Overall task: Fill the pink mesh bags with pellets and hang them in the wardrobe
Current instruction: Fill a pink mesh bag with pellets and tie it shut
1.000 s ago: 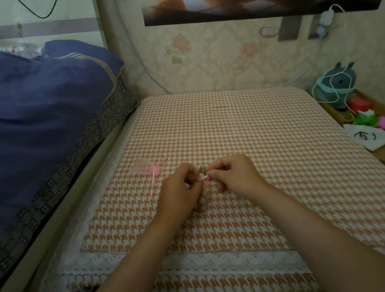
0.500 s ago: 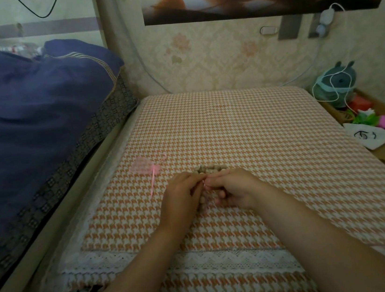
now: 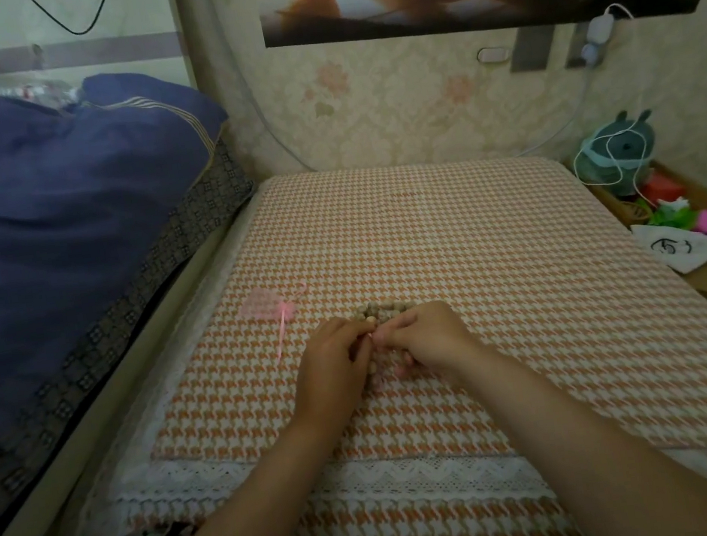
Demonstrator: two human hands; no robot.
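**Hands lowered to pellet pile**

Left of the pellet pile (image 3: 386,309), a spare pink mesh bag (image 3: 260,309) lies flat. Just in front of the pile, the left hand (image 3: 332,362) and right hand (image 3: 430,338) sit lower than a second ago. Both are curled, pinching a largely hidden part-filled bag (image 3: 373,366). Filling likely continues.

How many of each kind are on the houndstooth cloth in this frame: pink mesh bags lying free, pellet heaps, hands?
Pink mesh bag lying free: 1
Pellet heap: 1
Hands: 2 (left hand, right hand)
Total: 4
Not counted: the held bundle, mostly hidden, which both hands pinch between them.
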